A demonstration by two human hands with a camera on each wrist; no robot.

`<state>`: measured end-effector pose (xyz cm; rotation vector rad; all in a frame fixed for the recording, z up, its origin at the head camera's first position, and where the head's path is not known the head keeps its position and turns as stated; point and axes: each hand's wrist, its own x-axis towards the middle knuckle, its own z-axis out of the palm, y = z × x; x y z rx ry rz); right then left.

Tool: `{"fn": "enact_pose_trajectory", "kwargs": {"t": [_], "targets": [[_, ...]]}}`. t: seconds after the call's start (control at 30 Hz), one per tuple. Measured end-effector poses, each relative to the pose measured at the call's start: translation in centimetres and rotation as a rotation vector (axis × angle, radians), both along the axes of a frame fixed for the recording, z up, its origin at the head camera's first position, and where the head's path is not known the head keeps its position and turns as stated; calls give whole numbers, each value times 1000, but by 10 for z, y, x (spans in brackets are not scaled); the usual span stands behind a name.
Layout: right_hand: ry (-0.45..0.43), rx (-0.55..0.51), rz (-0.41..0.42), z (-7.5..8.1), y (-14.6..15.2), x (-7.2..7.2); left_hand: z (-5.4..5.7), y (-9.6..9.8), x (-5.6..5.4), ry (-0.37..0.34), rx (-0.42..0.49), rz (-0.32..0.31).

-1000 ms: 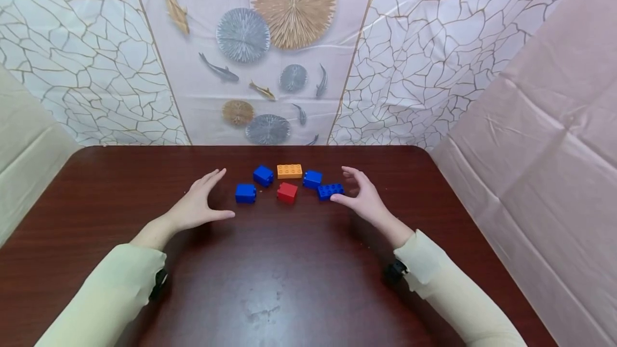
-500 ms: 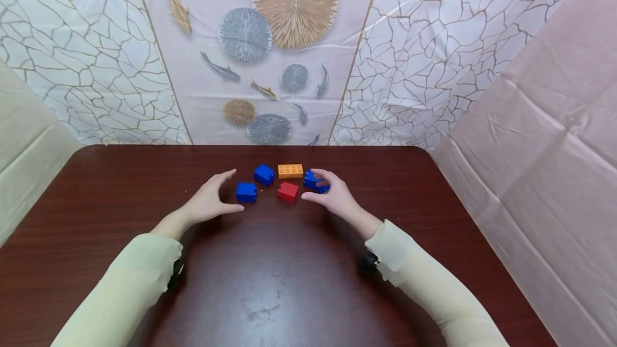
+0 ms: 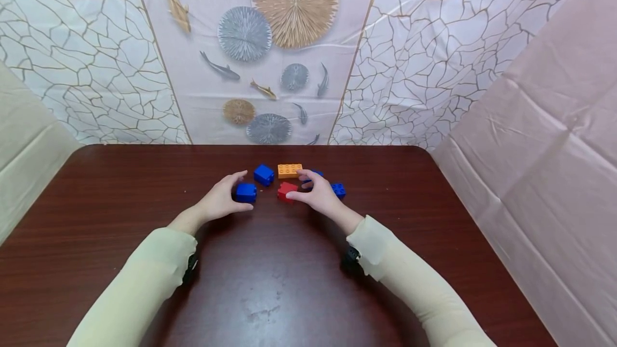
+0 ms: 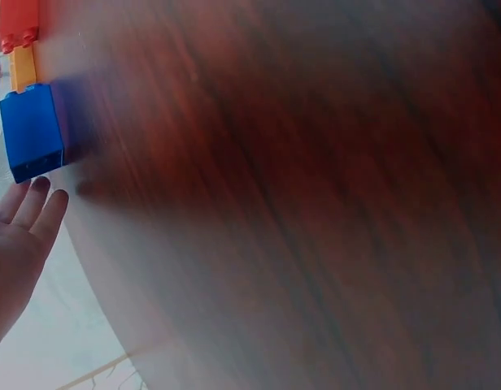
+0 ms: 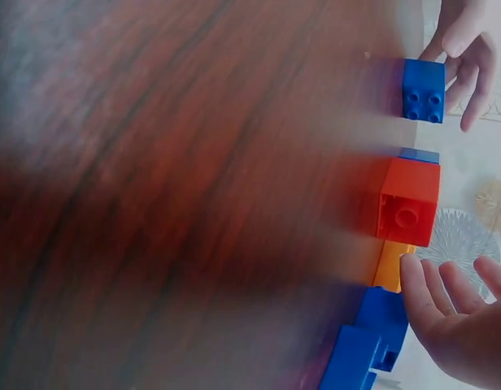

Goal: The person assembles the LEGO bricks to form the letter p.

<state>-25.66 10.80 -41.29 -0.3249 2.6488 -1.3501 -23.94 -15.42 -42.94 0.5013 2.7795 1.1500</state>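
Note:
My left hand (image 3: 220,198) is around the near-left blue toy brick (image 3: 246,193), thumb and fingers spread on either side. In the left wrist view its fingers (image 4: 49,213) lie close to that brick; contact cannot be told. My right hand (image 3: 324,197) hovers at the red toy brick (image 3: 285,191), its thumb overlapping the brick in the head view. A small gap shows between the fingers (image 5: 433,296) and the red brick in the right wrist view. Neither hand grips anything. Partly hidden behind the right hand is a blue brick (image 3: 316,174).
Another blue brick (image 3: 263,174) lies behind the near-left one. An orange brick (image 3: 289,171) with studs up sits at the back centre. Right of the right hand is a studded blue brick (image 3: 339,190). Patterned cloth (image 3: 270,79) stands behind the dark wooden table (image 3: 270,283).
Both hands have moved inward. The left has come right, to around the near-left blue brick; the right has passed left over the two blue bricks to the red one. The bricks have stayed put.

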Motion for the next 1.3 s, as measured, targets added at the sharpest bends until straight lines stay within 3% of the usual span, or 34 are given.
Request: {"fn": "enact_pose_trajectory", "kwargs": {"t": [0.2,0.4,0.6,0.93,1.3], "targets": [[-13,16,1,-6,-8,-2,-4,3,-5,11,-50,0],[-34,48,8,-9,-14,-4,-1,6,-7,-10,-107,0],[-79,156,26,-5,-21,-7,2,6,-6,-16,-97,10],[-82,311,18,-9,-30,-14,-3,5,-9,-36,-108,6],[-104,245,-8,-10,-25,-14,0,4,-6,-46,-85,13]]}}
